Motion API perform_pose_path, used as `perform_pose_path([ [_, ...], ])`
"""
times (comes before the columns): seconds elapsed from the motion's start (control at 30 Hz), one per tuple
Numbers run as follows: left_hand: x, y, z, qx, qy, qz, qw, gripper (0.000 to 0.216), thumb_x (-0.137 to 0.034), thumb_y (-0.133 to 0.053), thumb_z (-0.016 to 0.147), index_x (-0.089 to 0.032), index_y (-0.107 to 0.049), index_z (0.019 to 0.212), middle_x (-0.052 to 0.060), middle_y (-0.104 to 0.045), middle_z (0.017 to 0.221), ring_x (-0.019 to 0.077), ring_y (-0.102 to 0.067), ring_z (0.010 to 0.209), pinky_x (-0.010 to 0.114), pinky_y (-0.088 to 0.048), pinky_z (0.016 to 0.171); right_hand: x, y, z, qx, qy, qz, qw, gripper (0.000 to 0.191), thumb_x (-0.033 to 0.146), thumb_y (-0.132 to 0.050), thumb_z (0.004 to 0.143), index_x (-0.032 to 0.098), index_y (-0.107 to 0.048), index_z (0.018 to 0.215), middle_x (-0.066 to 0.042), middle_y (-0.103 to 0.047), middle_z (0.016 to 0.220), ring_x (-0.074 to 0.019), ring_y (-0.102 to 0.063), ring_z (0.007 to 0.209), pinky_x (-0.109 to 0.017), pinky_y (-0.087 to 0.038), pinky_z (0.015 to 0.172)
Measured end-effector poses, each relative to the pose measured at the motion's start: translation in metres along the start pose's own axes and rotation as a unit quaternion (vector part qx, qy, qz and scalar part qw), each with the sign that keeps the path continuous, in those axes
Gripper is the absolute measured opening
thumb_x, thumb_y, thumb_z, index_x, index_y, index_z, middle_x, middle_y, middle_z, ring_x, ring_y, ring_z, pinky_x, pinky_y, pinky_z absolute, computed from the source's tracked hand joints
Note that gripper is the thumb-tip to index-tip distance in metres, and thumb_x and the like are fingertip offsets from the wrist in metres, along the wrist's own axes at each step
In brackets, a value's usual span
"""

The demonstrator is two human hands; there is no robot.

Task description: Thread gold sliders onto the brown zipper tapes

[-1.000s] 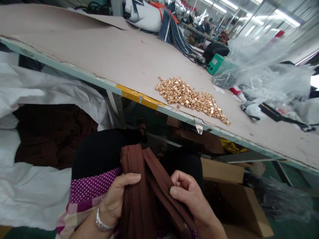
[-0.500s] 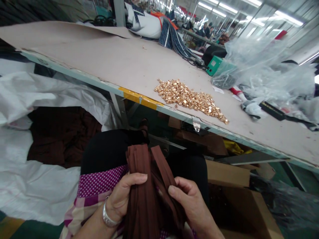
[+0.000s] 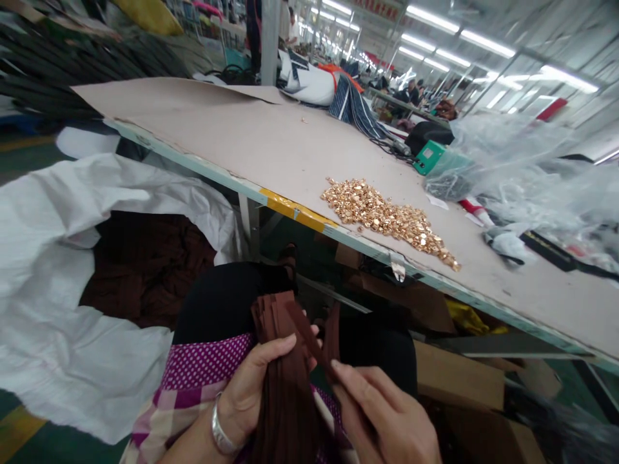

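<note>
A bundle of brown fabric strips [image 3: 280, 361] lies across my lap. My left hand [image 3: 256, 386], with a silver bangle on the wrist, is wrapped round the bundle with the thumb on top. My right hand [image 3: 382, 412] pinches a single brown strip [image 3: 309, 335] between thumb and fingers and holds it slanted away from the bundle. A heap of small gold metal pieces [image 3: 387, 216] lies on the table [image 3: 271, 135] near its front edge, well above both hands.
A white sack [image 3: 72, 258] holding dark brown cloth stands open at my left. Cardboard boxes [image 3: 459, 380] sit under the table at the right. Clear plastic bags [image 3: 522, 161], a green device [image 3: 428, 158] and striped cloth [image 3: 358, 106] crowd the table's far side.
My right hand has drawn one strip out of the bundle and off to the right. The camera has tilted up and left, showing more of the sack.
</note>
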State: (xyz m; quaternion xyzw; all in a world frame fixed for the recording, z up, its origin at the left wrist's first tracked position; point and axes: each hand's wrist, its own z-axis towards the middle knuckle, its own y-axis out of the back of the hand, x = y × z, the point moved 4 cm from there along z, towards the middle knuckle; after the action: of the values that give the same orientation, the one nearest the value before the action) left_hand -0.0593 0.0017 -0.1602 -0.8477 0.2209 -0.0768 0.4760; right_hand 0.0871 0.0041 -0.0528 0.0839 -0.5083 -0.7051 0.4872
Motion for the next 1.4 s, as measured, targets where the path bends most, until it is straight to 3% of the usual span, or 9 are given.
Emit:
perform_pose_path([
  [0.17, 0.001, 0.000, 0.005, 0.011, -0.034, 0.008, 0.999, 0.032, -0.018, -0.059, 0.085, -0.017, -0.057, 0.118, 0.011, -0.073, 0.101, 0.0237, -0.071, 0.083, 0.036, -0.056, 0.073, 0.021, -0.030, 0.010, -0.027, 0.085, -0.071, 0.994, 0.024, 0.008, -0.047, 0.089, 0.013, -0.070, 0.090, -0.008, -0.071, 0.072, -0.0133, -0.065, 0.055, -0.019, -0.054, 0.050],
  [0.43, 0.001, 0.008, 0.005, 0.013, -0.052, 0.012, 0.998, 0.034, -0.025, -0.066, 0.081, -0.017, -0.060, 0.114, 0.009, -0.073, 0.096, 0.0207, -0.070, 0.078, 0.036, -0.056, 0.075, 0.027, -0.036, 0.011, -0.020, 0.126, -0.074, 0.989, 0.026, 0.007, -0.044, 0.090, 0.013, -0.069, 0.083, -0.009, -0.075, 0.078, -0.0150, -0.063, 0.052, -0.023, -0.051, 0.046],
  [0.63, 0.001, 0.008, 0.001, -0.006, -0.054, 0.017, 0.998, 0.033, -0.007, -0.068, 0.074, -0.020, -0.064, 0.104, 0.003, -0.074, 0.081, 0.0165, -0.070, 0.068, 0.031, -0.055, 0.068, 0.023, -0.039, 0.006, 0.041, 0.050, 0.121, 0.991, 0.016, 0.005, -0.056, 0.079, 0.014, -0.069, 0.082, -0.009, -0.073, 0.081, -0.0172, -0.064, 0.062, -0.026, -0.053, 0.057],
  [0.73, 0.001, 0.006, 0.000, -0.006, -0.056, 0.014, 0.998, 0.032, -0.005, -0.068, 0.071, -0.019, -0.065, 0.100, 0.002, -0.074, 0.077, 0.0158, -0.069, 0.064, 0.029, -0.055, 0.065, 0.007, -0.038, 0.002, 0.041, -0.156, 0.310, 0.937, 0.010, 0.014, -0.061, 0.080, 0.016, -0.071, 0.084, -0.006, -0.068, 0.077, -0.0157, -0.063, 0.068, -0.023, -0.051, 0.063],
  [0.83, 0.003, 0.003, -0.002, 0.003, -0.040, 0.016, 0.999, 0.030, -0.009, -0.072, 0.068, -0.016, -0.067, 0.097, 0.005, -0.074, 0.074, 0.0180, -0.069, 0.061, 0.029, -0.055, 0.061, -0.009, -0.046, -0.008, 0.039, -0.387, 0.420, 0.820, 0.021, 0.034, -0.062, 0.084, 0.016, -0.070, 0.076, -0.002, -0.060, 0.067, -0.0120, -0.053, 0.058, -0.021, -0.042, 0.053],
  [0.9, 0.004, 0.002, -0.003, 0.004, -0.031, 0.020, 0.999, 0.028, -0.017, -0.077, 0.067, -0.015, -0.068, 0.093, 0.005, -0.074, 0.071, 0.0197, -0.069, 0.061, 0.030, -0.055, 0.060, -0.013, -0.054, -0.010, 0.052, -0.451, 0.468, 0.758, 0.032, 0.044, -0.064, 0.081, 0.014, -0.069, 0.072, -0.001, -0.056, 0.062, -0.0100, -0.046, 0.054, -0.020, -0.037, 0.050],
  [0.97, 0.005, 0.003, -0.003, 0.003, -0.030, 0.021, 0.999, 0.034, -0.027, -0.081, 0.064, -0.017, -0.068, 0.094, 0.004, -0.073, 0.069, 0.0207, -0.070, 0.063, 0.033, -0.056, 0.063, -0.014, -0.061, -0.007, 0.052, -0.462, 0.489, 0.739, 0.035, 0.047, -0.067, 0.078, 0.013, -0.067, 0.069, 0.001, -0.054, 0.059, -0.0088, -0.043, 0.053, -0.020, -0.035, 0.049],
  [1.13, 0.004, 0.004, -0.004, 0.009, -0.054, 0.029, 0.998, 0.055, -0.036, -0.086, 0.054, -0.021, -0.066, 0.103, 0.001, -0.073, 0.073, 0.0211, -0.070, 0.068, 0.034, -0.055, 0.069, -0.010, -0.074, -0.002, 0.049, -0.460, 0.473, 0.750, 0.038, 0.047, -0.068, 0.075, 0.014, -0.056, 0.063, 0.003, -0.050, 0.056, -0.0083, -0.040, 0.052, -0.020, -0.034, 0.049],
  [1.4, -0.004, -0.003, -0.009, 0.011, -0.105, 0.082, 0.991, 0.041, -0.002, -0.073, 0.060, -0.018, -0.067, 0.097, 0.002, -0.070, 0.073, 0.0167, -0.066, 0.063, 0.029, -0.052, 0.063, -0.028, -0.060, 0.002, 0.108, -0.376, 0.271, 0.880, 0.026, 0.037, -0.066, 0.078, 0.015, -0.061, 0.065, 0.000, -0.058, 0.058, -0.0138, -0.052, 0.056, -0.024, -0.042, 0.054],
])
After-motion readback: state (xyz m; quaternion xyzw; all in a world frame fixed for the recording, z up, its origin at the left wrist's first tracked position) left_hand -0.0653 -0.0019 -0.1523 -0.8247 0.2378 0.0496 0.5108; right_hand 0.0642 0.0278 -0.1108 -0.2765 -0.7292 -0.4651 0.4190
